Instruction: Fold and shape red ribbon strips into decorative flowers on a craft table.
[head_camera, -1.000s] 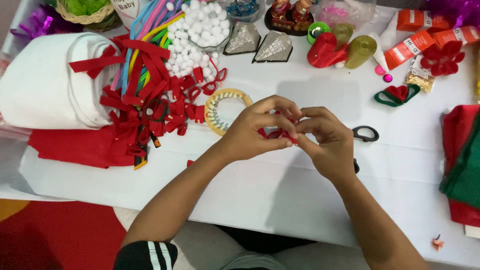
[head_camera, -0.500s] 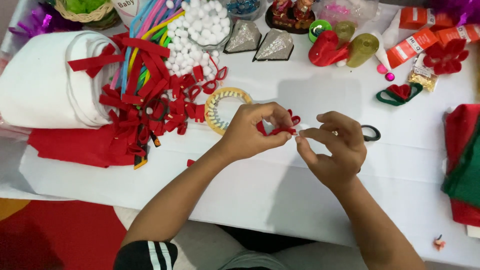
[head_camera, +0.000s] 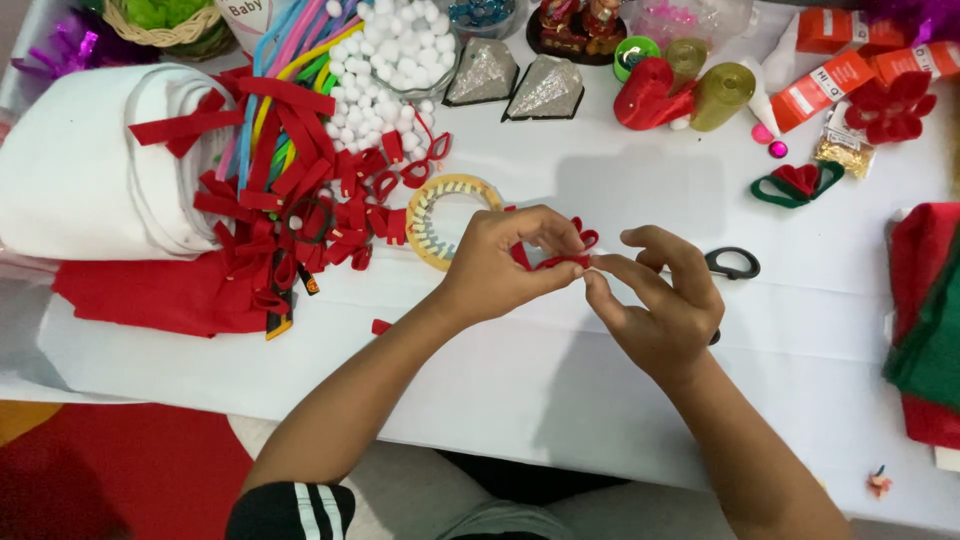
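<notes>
L hand (head_camera: 497, 262) pinches a small red felt loop piece (head_camera: 560, 255) between thumb & fingertips, held just above the white table (head_camera: 560, 370), right beside the yellow tape ring (head_camera: 452, 215). R hand (head_camera: 655, 295) has thumb & forefinger closed near the piece's right tip; can't tell if something thin sits in that pinch. To do this bit well, imo: keep the L pinch tight at the base so the folded loops don't spring apart, work w/ R fingertips only, small moves, & keep the piece up where it's visible, not buried behind knuckles. Black scissors (head_camera: 733, 262) lie just past the R hand, handy. Pile of red felt strips (head_camera: 285, 215) sits well to the left, w/ white pom-poms (head_camera: 390, 65) beyond.
</notes>
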